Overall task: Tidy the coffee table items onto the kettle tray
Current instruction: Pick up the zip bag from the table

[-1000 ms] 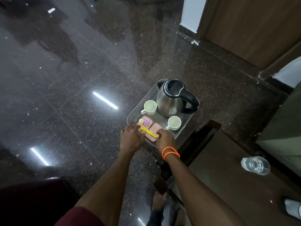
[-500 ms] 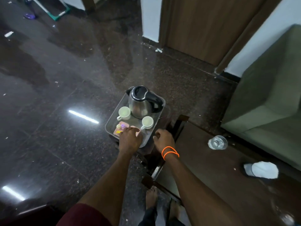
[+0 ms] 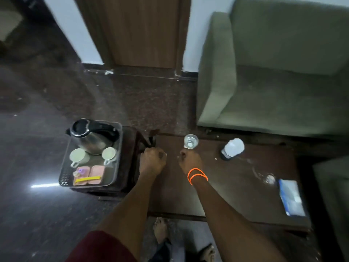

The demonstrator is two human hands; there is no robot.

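Scene: a person stands over a dark coffee table [image 3: 236, 186], both bare arms reaching forward and down.
Right hand [image 3: 189, 160]: loosely curled, holding nothing, knuckles up, an orange band at the wrist.
Left hand [image 3: 152, 160]: a loose fist, also holding nothing, over the table's left end.
Glass [image 3: 191, 141]: clear and upright on the table, just beyond the right fingertips; whether they touch it yet is hard to tell in the blur.
Bottle [image 3: 233, 149]: lying on its side, further out to the right of the right hand.
Second glass [image 3: 268, 178]: faint and see-through, well to the right of the right wrist.
Packet [image 3: 291, 199]: blue and white, flat, near the table's right end.
Tray [image 3: 63, 179]: on a low stand to the left of the left hand, well apart from the glass.
On the tray: a kettle [image 3: 90, 138] at the far end, two cups [image 3: 77, 155] in front of it, pink sachets [image 3: 88, 174] nearest the person.
Step in hand: probably taking the glass with the right hand.
Doing it well: open the fingers wider, wrap them round the lower wall, not the rim, and lift straight up.
Carry: keep it upright and pass over the left hand to the tray.
Free space: little is left; the strip beside the right cup looks the best landing spot.
Risk: clear glass in dim light is easy to knock over.
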